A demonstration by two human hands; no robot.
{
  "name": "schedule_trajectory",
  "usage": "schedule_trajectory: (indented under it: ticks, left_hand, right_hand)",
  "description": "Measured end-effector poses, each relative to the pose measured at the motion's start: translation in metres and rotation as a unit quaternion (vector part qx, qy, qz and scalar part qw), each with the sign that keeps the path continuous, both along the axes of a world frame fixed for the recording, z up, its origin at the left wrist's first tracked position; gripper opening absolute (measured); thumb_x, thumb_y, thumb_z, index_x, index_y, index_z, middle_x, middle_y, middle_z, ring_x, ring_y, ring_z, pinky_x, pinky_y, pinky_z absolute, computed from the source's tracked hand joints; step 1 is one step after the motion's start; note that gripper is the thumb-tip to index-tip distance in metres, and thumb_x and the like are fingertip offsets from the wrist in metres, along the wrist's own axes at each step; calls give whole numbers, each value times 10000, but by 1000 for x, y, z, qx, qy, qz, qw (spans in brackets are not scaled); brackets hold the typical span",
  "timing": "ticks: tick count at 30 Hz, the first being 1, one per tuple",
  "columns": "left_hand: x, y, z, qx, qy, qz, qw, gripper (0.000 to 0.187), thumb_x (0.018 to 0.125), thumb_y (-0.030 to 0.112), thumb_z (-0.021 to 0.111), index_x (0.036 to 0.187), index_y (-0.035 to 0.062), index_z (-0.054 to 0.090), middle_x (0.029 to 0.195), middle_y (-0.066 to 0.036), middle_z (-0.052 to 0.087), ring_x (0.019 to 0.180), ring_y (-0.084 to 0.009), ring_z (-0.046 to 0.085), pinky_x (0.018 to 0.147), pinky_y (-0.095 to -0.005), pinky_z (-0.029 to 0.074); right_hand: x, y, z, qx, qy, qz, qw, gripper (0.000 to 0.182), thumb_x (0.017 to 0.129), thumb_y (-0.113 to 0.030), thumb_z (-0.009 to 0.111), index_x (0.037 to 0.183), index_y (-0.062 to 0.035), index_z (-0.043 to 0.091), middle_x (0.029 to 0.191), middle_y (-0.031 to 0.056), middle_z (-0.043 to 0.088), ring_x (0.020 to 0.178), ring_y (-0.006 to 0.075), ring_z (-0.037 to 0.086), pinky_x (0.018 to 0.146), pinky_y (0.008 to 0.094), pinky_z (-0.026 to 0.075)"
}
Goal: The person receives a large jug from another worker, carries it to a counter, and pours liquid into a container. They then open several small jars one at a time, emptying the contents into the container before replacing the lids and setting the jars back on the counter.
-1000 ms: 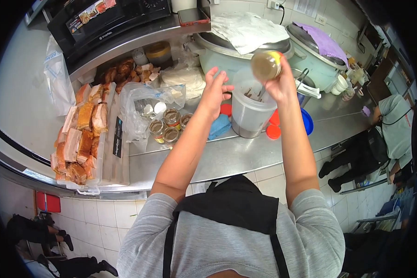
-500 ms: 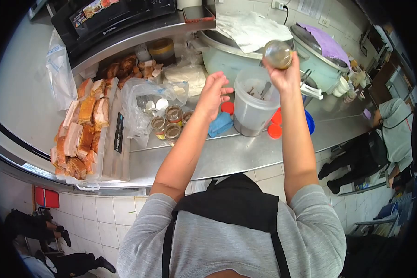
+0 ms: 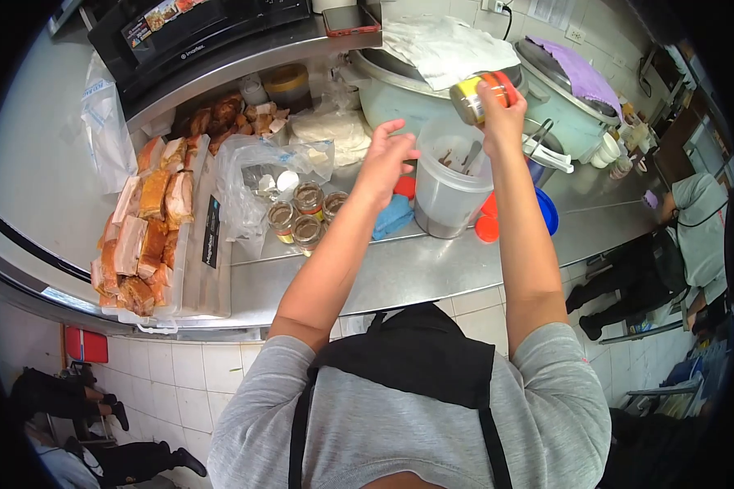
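My right hand [image 3: 506,122] is wrapped round a small glass jar [image 3: 467,101] with a yellow and red label, held tilted on its side above the rim of a translucent plastic bucket [image 3: 448,204]. Inside the bucket are brown matter and a metal utensil handle [image 3: 472,153]. My left hand [image 3: 389,159] is empty, fingers apart, just left of the bucket's rim. Several opened glass jars [image 3: 307,231] with dark contents stand to its lower left. A blue cloth [image 3: 393,218] and red lids [image 3: 487,229] lie around the bucket's base.
At the left, a plastic bin [image 3: 220,281] stands beside stacked pieces of meat [image 3: 143,220]. Clear plastic bags [image 3: 249,175] lie behind the jars. Large covered tubs [image 3: 391,90] line the back. A blue lid [image 3: 546,213] rests at right. Other people [image 3: 697,220] stand nearby.
The jar in my right hand has turned from end-on to sideways, so its label now shows. My left hand has moved slightly right and up, closer to the bucket.
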State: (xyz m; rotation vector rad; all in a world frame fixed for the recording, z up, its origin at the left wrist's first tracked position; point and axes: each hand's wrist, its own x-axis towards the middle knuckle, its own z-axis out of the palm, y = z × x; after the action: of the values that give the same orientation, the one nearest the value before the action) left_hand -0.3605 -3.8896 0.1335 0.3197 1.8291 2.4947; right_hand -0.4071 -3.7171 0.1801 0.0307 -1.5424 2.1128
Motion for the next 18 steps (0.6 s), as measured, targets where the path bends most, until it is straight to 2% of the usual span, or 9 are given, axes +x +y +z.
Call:
schedule_trajectory:
  ticks: [2, 5, 8, 9, 12, 13, 16, 17, 18]
  left_hand:
    - [0, 13, 5, -16, 64, 4, 998, 503, 832, 267, 507, 1251, 107, 279, 1126, -74, 437, 877, -143, 516, 695, -269, 408]
    - [2, 34, 11, 116, 78, 16, 990, 487, 852, 357, 439, 1244, 99, 307, 1175, -70, 447, 922, -182, 522, 732, -300, 423]
    - [-16, 10, 7, 191, 21, -151, 970, 486, 869, 425, 317, 1253, 131, 266, 1088, -76, 508, 887, -193, 545, 689, -315, 457]
    - [-15, 5, 10, 197, -10, -200, 960, 574, 855, 525, 174, 1192, 105, 370, 989, -110, 560, 799, -220, 588, 600, -315, 481]
    - [-14, 7, 9, 183, -73, -340, 920, 655, 836, 578, 138, 1120, 77, 451, 905, -143, 583, 765, -239, 601, 569, -321, 488]
    - [-8, 10, 11, 170, -90, -331, 924, 705, 817, 620, 156, 1238, 77, 315, 1010, -209, 530, 793, -292, 597, 572, -343, 494]
    - [11, 14, 33, 133, -136, -198, 961, 776, 801, 648, 203, 1323, 91, 61, 1024, -233, 503, 778, -347, 593, 581, -375, 497]
    - [2, 9, 26, 119, -101, -199, 968, 803, 808, 627, 259, 1322, 118, -90, 1066, -233, 464, 810, -357, 582, 598, -381, 489]
    - [1, 6, 20, 137, -106, -182, 968, 789, 810, 618, 272, 1320, 117, -60, 1066, -230, 461, 821, -354, 579, 603, -378, 486]
  right_hand:
    - [-6, -13, -13, 118, 121, -27, 985, 632, 654, -154, 725, 1112, 0, 319, 1046, 126, 465, 895, 186, 519, 765, 288, 451]
    - [35, -39, -10, 159, 116, 72, 978, 775, 641, -170, 739, 1210, 13, 246, 1099, 171, 451, 978, 210, 501, 836, 306, 417]
    - [38, -25, -2, 157, 102, 160, 969, 878, 641, -175, 739, 1294, -33, 170, 1110, 176, 461, 993, 208, 499, 860, 311, 399]
    - [37, -18, 0, 160, 91, 184, 965, 904, 640, -176, 739, 1314, -49, 149, 1107, 175, 469, 994, 205, 500, 865, 310, 395]
    - [35, -14, 5, 79, 66, 283, 954, 902, 635, -160, 741, 1326, -86, 165, 1052, 149, 511, 1001, 196, 502, 860, 329, 399]
    - [32, -11, 7, 68, 63, 298, 950, 694, 702, -141, 683, 1271, -85, 289, 1006, 122, 533, 998, 203, 508, 848, 368, 416]
    - [-7, 4, 0, -116, 50, 228, 966, 453, 822, -289, 544, 1200, -104, 380, 1044, 103, 529, 983, 207, 518, 840, 351, 436]
    - [-9, 5, 4, -286, 3, 194, 938, 348, 873, -338, 436, 1110, -83, 443, 1050, 94, 531, 975, 223, 523, 850, 389, 434]
    - [-10, 6, 7, -400, -45, 169, 900, 352, 872, -355, 430, 1071, -68, 473, 1054, 77, 535, 980, 228, 523, 851, 414, 430]
